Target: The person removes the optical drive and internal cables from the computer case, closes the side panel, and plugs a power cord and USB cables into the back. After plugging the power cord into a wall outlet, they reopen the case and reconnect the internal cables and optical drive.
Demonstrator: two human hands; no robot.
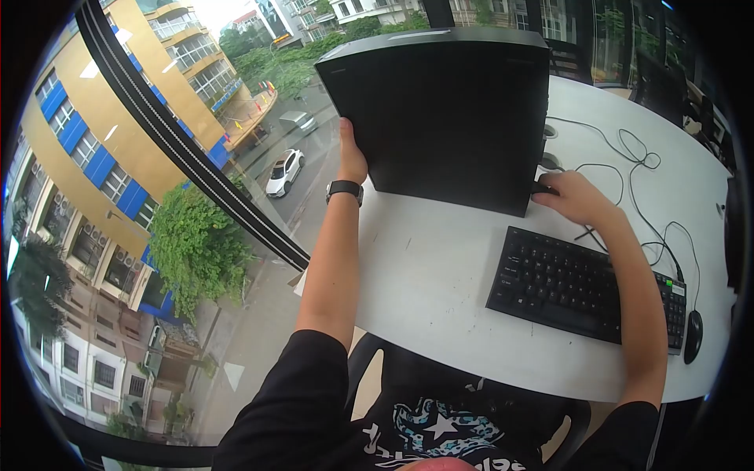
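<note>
A black desktop computer tower [448,118] stands upright on the white table, its broad side panel toward me. My left hand [353,155] grips its left edge, thumb along the edge and the other fingers mostly hidden behind it. At the tower's lower right edge, my right hand [577,198] is closed, thumb and fingers pinching a black cable plug [542,188] against the end of the case. Whether the plug sits in a socket is hidden. Below that hand lies a black keyboard [558,282], partly covered by my right forearm.
A black mouse [693,337] rests right of the keyboard. Thin black cables [640,157] loop across the white table [424,267]. A window with a dark frame [188,133] borders the table on the left. A dark chair [569,59] stands behind the table.
</note>
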